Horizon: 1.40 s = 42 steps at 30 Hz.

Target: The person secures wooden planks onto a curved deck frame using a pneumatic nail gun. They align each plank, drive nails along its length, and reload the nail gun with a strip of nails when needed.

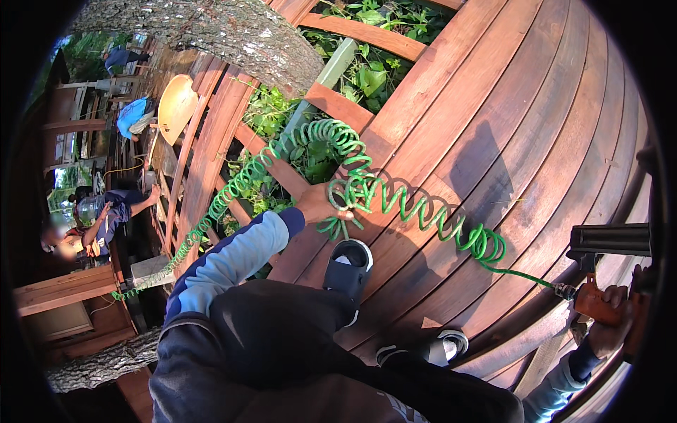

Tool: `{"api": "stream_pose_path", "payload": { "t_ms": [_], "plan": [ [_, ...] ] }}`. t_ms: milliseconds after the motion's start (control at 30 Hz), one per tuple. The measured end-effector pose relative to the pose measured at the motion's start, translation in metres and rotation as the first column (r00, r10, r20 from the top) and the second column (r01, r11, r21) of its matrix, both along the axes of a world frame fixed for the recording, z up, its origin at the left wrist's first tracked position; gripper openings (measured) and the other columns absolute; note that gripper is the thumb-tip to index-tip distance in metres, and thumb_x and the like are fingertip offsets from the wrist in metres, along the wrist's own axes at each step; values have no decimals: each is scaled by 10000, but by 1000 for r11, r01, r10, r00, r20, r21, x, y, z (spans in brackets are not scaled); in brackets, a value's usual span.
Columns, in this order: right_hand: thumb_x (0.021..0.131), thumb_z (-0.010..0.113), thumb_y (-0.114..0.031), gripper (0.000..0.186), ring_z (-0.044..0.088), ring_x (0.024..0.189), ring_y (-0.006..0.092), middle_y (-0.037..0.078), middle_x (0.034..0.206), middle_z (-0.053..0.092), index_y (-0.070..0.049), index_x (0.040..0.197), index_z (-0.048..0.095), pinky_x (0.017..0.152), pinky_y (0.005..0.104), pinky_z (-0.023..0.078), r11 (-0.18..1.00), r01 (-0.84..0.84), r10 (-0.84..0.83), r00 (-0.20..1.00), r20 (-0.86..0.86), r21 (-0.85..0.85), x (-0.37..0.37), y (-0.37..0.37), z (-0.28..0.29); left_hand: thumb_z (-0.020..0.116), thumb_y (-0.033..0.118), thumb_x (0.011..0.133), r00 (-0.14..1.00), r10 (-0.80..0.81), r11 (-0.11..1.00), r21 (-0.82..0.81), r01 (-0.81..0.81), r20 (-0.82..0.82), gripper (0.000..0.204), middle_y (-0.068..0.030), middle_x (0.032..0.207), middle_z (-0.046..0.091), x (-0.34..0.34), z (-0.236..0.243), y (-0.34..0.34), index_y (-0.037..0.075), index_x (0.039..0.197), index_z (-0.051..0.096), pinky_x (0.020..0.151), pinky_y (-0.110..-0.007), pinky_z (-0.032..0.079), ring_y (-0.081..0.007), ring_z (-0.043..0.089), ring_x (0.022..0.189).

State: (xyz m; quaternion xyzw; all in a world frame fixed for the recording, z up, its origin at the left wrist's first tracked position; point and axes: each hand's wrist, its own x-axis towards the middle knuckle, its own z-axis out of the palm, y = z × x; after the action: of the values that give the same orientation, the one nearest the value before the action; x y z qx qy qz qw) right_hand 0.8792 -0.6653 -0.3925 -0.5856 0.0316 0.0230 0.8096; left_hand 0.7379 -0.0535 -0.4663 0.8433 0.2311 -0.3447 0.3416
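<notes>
My left hand (319,204) is closed around a bunched part of a green coiled air hose (405,201), above the deck boards. From there the hose arches over a gap and stretches away to the far lower left. Its other end runs right across the boards to a metal fitting (564,290) on an orange and black nail gun (589,302). At the right edge of the view, my right hand (612,326) grips the nail gun's handle. Part of the tool and of that hand lies in the dark rim.
Reddish-brown deck boards (518,162) spread under my feet. Bare joists (363,34) cross a gap with green plants (370,77). A tree trunk (233,35) rises through at upper left. At left are a seated person (113,218) and one in blue (132,118).
</notes>
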Motion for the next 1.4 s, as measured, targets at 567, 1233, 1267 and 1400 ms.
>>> {"api": "stream_pose_path", "payload": {
  "t_ms": [567, 1233, 1267, 1400],
  "plan": [
    [887, 435, -209, 244, 424, 769, 162, 73, 793, 429, 15, 970, 480, 767, 297, 362, 884, -412, 451, 877, 166, -222, 73, 85, 21, 518, 90, 906, 620, 530, 838, -245, -488, 579, 125, 5, 716, 566, 1, 117, -46, 36, 998, 584, 618, -248, 439, -89, 543, 662],
    [952, 498, -324, 459, 395, 795, 172, 34, 824, 363, 4, 1266, 432, 777, 295, 372, 842, -506, 537, 818, 206, -186, 62, 137, 113, 593, 83, 882, 344, -54, 990, 95, -104, 937, 118, -69, 842, 619, -55, 242, 52, 15, 977, 606, 752, -282, 468, -135, 566, 803],
    [957, 487, -326, 441, 390, 794, 172, 33, 824, 357, -4, 1254, 436, 775, 295, 371, 838, -498, 539, 818, 202, -222, 63, 150, 119, 601, 90, 878, 316, -58, 978, 118, -174, 947, 118, -69, 838, 620, -66, 247, 60, 16, 969, 613, 750, -281, 468, -131, 565, 803],
    [969, 404, -206, 456, 376, 743, 121, 120, 1252, 421, 37, 1353, 368, 719, 267, 405, 812, -529, 577, 791, 203, -247, 64, 209, 129, 628, 125, 870, 205, -75, 935, 140, -326, 976, 138, -14, 838, 614, -111, 268, 98, 31, 971, 632, 699, -246, 454, -97, 554, 785]
  ]
}}
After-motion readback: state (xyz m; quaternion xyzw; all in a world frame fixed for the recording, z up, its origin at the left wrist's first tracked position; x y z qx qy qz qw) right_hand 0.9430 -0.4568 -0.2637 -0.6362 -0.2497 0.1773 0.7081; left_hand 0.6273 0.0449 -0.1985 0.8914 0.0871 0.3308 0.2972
